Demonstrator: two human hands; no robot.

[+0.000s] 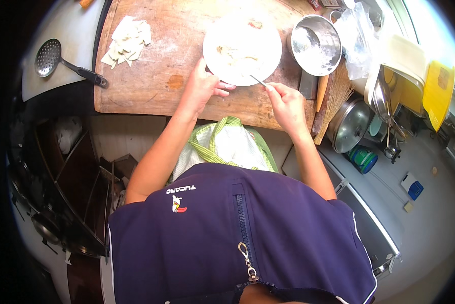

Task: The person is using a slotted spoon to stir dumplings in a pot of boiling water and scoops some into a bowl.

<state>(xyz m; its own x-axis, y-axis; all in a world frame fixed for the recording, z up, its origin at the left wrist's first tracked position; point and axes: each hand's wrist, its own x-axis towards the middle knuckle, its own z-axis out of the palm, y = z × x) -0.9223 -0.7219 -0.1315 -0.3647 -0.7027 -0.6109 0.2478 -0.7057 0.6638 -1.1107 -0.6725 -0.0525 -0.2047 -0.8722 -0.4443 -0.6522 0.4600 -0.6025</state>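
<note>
A round white dish (pixel 263 49), washed out by glare, rests on the wooden board (pixel 151 91) in front of me. Pale, pasty food (pixel 235 59) lies in its middle, and a small reddish patch (pixel 255 24) shows near its far side. My left hand (pixel 204 86) holds the near-left rim, with some fingers reaching below the edge. Between the thumb and fingers of my right hand (pixel 286 104) is a thin metal utensil (pixel 258 79). It slants over the near rim into the dish; glare hides its tip.
Flat dough pieces (pixel 128 40) are heaped at left, beyond which lies a black-handled skimmer (pixel 49 57). At right stand a steel pot (pixel 315 45), a dark flat blade (pixel 308 85), a wooden handle (pixel 322 93), a straw brush (pixel 335 100) and a clear plastic bag (pixel 356 45).
</note>
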